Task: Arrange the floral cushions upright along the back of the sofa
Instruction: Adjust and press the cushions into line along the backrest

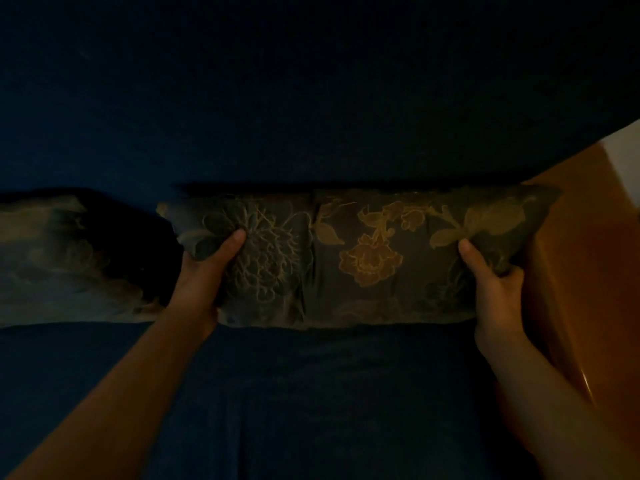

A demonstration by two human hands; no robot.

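Your left hand (207,268) and right hand (491,275) pinch the soft embroidered floral cushion (360,258) by its ends, long axis sideways along the sofa (311,393) back.

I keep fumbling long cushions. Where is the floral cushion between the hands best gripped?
At its two short ends, coming from the front. The floral cushion lies long along the sofa back; left hand and right hand pinch opposite ends, thumbs in front.

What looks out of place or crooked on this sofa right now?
Nothing is spilled or damaged. The floral cushion gripped by the left hand and right hand sits roughly level against the sofa back. The second cushion at far left looks slumped and rumpled, though it is too dark to be sure.
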